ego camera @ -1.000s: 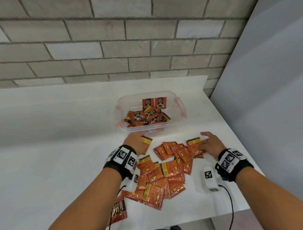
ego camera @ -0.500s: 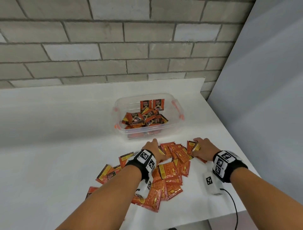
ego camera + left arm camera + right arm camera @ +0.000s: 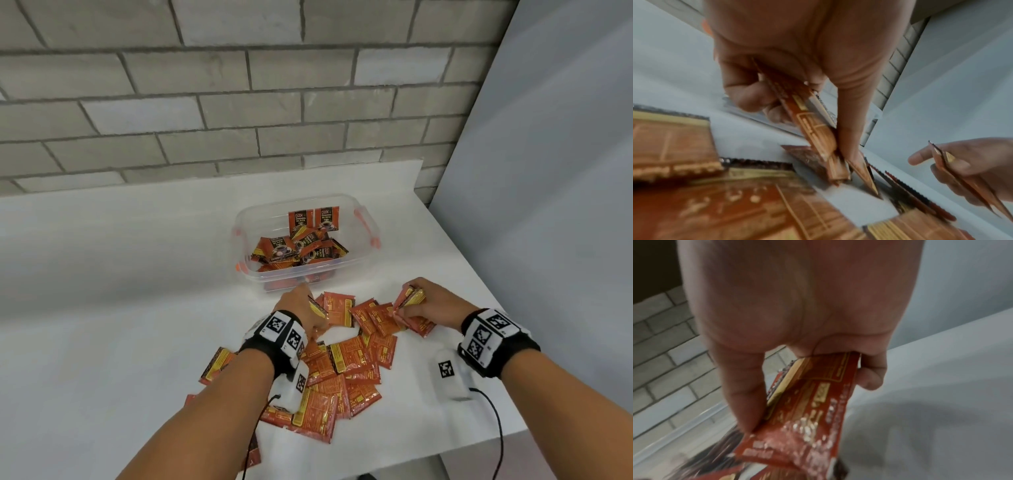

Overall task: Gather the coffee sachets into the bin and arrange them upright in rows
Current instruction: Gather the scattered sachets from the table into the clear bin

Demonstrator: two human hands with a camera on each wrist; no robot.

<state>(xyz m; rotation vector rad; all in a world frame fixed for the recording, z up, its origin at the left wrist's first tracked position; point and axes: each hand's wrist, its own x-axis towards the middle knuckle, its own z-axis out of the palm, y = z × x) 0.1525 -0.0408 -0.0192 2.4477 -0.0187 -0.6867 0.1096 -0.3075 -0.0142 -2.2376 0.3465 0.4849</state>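
Orange foil coffee sachets (image 3: 346, 373) lie scattered flat on the white table (image 3: 120, 308) just in front of the clear plastic bin (image 3: 359, 263), which already holds a loose heap plus two sachets standing upright against its far wall. Your left hand (image 3: 301, 306) pinches a few sachets on edge between thumb and curled fingers, as the left wrist view shows, their lower ends touching the pile. Your right hand (image 3: 430, 303) grips its own small fan of sachets (image 3: 409, 298) at the right side of the pile, thumb on one face and fingers on the other. Before you lift, I'd judge it worth squaring each bundle: tap the lower edges on the table so they line up, and hold firmly, since slick foil will likely slide apart in a slack pinch. Carry them on edge and set them against the two upright ones, so that a row starts there instead of adding to the heap.
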